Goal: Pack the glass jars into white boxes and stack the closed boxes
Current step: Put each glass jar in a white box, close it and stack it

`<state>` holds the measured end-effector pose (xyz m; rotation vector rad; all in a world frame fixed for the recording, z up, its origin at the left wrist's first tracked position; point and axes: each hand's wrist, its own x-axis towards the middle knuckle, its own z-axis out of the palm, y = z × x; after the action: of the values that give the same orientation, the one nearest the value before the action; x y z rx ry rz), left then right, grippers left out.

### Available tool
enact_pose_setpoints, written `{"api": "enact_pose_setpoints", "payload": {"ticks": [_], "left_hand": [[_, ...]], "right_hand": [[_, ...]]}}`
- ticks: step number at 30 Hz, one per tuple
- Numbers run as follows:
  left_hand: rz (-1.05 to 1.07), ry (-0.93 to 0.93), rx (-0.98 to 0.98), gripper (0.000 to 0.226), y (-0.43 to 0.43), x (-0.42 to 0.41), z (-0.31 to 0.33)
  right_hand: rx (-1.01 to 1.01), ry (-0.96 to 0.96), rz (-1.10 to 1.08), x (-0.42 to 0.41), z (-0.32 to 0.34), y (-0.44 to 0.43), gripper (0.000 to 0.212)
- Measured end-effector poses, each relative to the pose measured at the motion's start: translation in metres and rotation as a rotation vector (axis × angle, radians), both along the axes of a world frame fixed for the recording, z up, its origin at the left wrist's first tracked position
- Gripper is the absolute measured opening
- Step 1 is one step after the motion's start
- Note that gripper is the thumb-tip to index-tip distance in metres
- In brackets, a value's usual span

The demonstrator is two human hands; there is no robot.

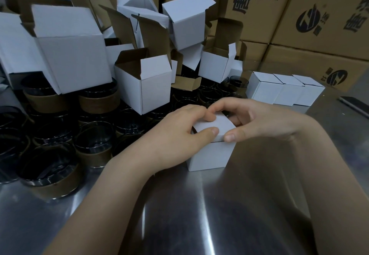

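A small white box point(211, 155) stands on the steel table in the middle of the view. Its lid flap is folded down almost flat. My left hand point(179, 133) grips the lid from the left, thumb on its front edge. My right hand point(257, 119) presses the lid from the right, thumb at the front corner and fingers tucked behind. Whatever is inside the box is hidden. Dark glass jars point(91, 145) with brown paper bands crowd the left side of the table. Three closed white boxes point(285, 91) sit in a row at the right rear.
A heap of open white boxes point(147, 83) with raised flaps lies on top of the jars at left and rear. Large brown cartons point(311, 35) with printed characters form a wall behind. A dark flat object point(355, 105) lies at the right edge. Bare steel table point(199, 214) spreads in front.
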<state>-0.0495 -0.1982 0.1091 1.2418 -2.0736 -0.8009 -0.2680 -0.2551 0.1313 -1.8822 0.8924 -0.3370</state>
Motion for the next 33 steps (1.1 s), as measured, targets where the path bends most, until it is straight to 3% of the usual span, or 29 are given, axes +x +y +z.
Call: {"api": "enact_pose_setpoints", "payload": {"ticks": [9,33], "left_hand": [[-0.009,-0.006,0.011,0.030,0.0013,-0.0003,0.0012],[-0.013,0.043,0.045,0.028,-0.0039,0.0001,-0.0008]], "right_hand": [[-0.040,0.037,-0.035,0.0070,0.0046,0.0077,0.038],[-0.017,0.035,-0.035,0.0083,0.0002,0.0038,0.048]]}}
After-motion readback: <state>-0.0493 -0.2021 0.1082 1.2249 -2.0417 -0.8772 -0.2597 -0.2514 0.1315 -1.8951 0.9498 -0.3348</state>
